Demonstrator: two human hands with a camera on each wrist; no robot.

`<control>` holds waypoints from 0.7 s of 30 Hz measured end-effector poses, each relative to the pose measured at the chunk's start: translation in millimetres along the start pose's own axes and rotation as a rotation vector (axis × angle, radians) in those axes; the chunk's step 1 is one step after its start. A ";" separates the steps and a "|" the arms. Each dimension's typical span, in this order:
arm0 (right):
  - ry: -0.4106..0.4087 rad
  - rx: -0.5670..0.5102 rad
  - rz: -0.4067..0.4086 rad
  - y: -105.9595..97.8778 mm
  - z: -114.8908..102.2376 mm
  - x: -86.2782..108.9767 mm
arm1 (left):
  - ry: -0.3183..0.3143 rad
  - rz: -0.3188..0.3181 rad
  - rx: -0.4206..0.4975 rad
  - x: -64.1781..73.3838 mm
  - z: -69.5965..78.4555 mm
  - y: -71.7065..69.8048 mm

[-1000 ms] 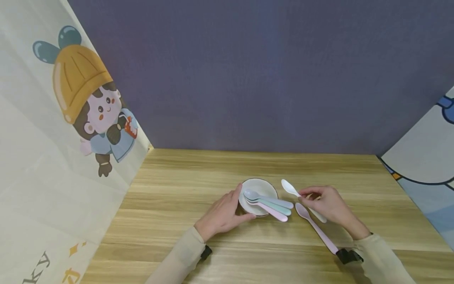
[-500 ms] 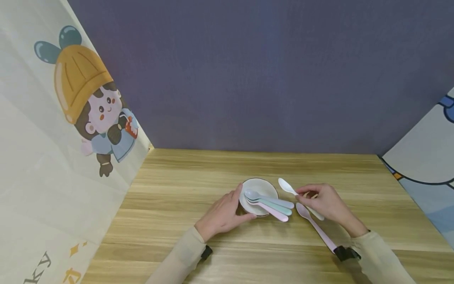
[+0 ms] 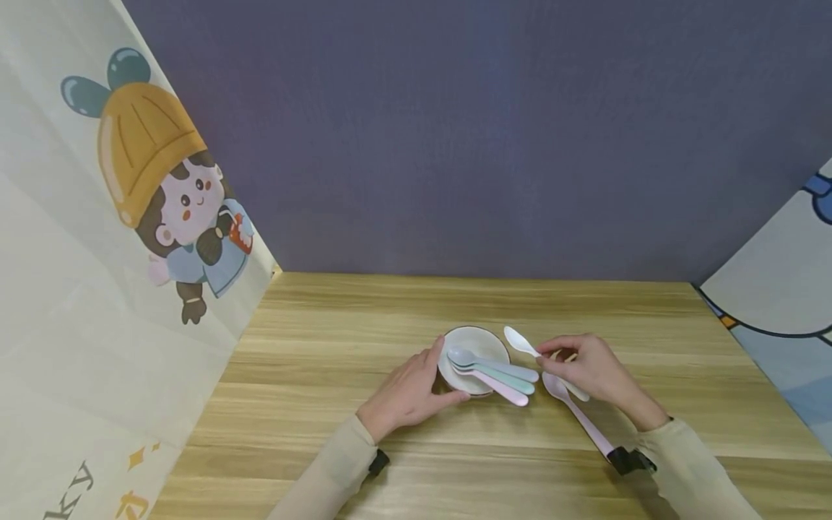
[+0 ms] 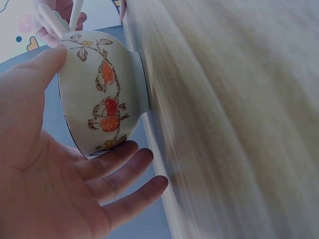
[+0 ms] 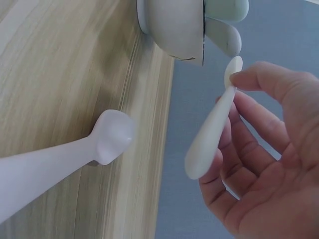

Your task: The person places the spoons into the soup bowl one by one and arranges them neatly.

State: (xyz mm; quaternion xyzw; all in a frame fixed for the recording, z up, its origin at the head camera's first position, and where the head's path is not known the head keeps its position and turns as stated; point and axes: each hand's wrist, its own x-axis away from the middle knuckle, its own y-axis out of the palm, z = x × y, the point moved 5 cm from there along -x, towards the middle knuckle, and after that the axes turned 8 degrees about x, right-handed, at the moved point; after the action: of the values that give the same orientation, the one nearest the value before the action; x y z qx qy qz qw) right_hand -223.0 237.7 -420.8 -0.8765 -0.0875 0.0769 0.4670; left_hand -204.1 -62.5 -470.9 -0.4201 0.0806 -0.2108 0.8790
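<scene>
A white bowl (image 3: 477,336) with a dark rim and painted fruit on its side stands on the table. My left hand (image 3: 408,393) holds it, thumb on the near rim and fingers along the left side. Three spoons lean in the bowl, handles pointing right: pale blue (image 3: 513,370), mint green (image 3: 520,385) and pink (image 3: 507,391). To the right of the bowl, my right hand (image 3: 598,370) pinches a white spoon (image 5: 212,132) at mid-handle between thumb and fingers, raised above the table. Its head points toward the back left, near the rim.
A pink spoon (image 3: 590,427) lies on the wooden table (image 3: 364,310) below my right hand, its handle end reaching the black wrist strap (image 3: 625,461). A dark blue panel (image 3: 416,144) closes the back. Printed cloth (image 3: 58,303) hangs at the left side, and another at the right.
My right hand has moved slightly left and away from me with the white spoon, bringing its head closer to the bowl. The left hand and the bowl stay put.
</scene>
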 end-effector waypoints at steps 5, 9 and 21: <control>0.002 0.001 -0.011 1.8 -2.0 -1.7 | 0.000 -0.001 -0.002 0.2 -0.7 0.1; 0.006 -0.002 -0.018 2.1 -4.3 -2.6 | 0.006 0.001 0.013 0.3 -0.8 0.0; -0.019 -0.009 -0.026 3.4 -7.2 -6.1 | 0.018 0.001 0.023 0.0 0.7 -0.5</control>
State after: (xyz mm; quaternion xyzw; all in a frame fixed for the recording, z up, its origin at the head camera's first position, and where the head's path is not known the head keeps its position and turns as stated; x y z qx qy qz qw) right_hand -227.1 228.7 -419.3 -0.8767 -0.1034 0.0787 0.4631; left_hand -204.1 -62.3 -470.1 -0.4079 0.0865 -0.2152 0.8831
